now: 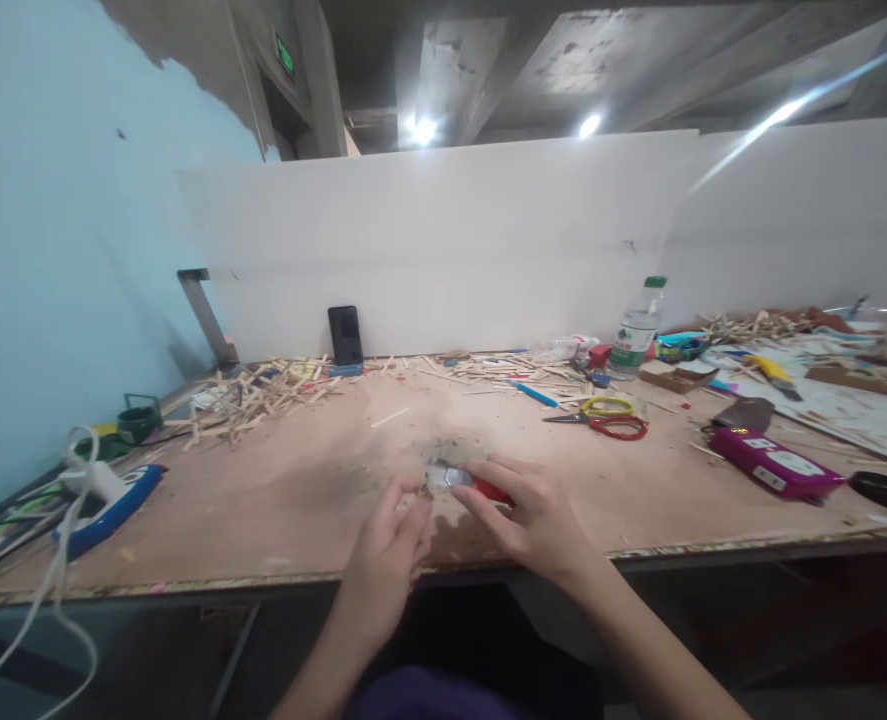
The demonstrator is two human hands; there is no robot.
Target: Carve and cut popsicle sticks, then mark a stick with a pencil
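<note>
My right hand (529,510) is closed around a red utility knife (452,476), whose silvery metal front end points left. Beside that tip, my left hand (392,530) pinches thumb and fingers together around a small dark bit, too small to name. The two hands are close together above the near edge of the wooden table (263,520). Below the knife tip, greyish dust and crumbs (443,448) are spread on the tabletop.
Scissors (600,418) with yellow and red handles lie to the right, near a blue pen (533,394). Behind stand a bottle (634,335) and a phone (345,336). Wooden sticks (263,395) are heaped back left. A purple box (774,464) and a power strip (113,510) flank me.
</note>
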